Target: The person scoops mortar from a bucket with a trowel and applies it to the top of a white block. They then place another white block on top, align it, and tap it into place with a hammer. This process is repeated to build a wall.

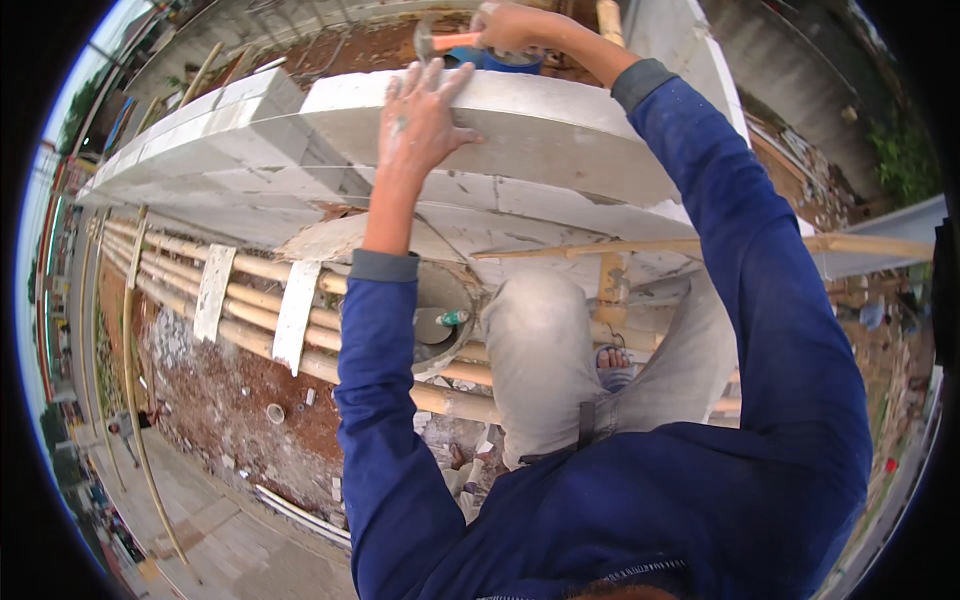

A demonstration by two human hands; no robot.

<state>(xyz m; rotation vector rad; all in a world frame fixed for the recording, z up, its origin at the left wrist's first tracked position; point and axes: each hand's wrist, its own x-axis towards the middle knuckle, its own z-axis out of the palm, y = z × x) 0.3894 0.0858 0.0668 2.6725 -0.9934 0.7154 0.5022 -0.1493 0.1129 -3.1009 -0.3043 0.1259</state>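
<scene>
My left hand [420, 122], dusty and with its fingers spread, lies over the top edge of a pale grey-white block [560, 148] at the top of the wall. Beyond that edge my right hand [510, 28] is closed round the orange handle of a hammer [440, 41]. The hammer's head points left and sits just past the fingertips of my left hand; I cannot tell whether it touches the block. A blue container [513, 62] stands behind the block, below my right hand.
Below the wall, a round tub [462, 283] holds a green-handled tool [453, 318]. Bamboo poles [265, 312] form a scaffold high above the ground, with white planks [297, 315] across them. A wooden strip [590, 247] runs past my knees. An upright pole [130, 340] stands left.
</scene>
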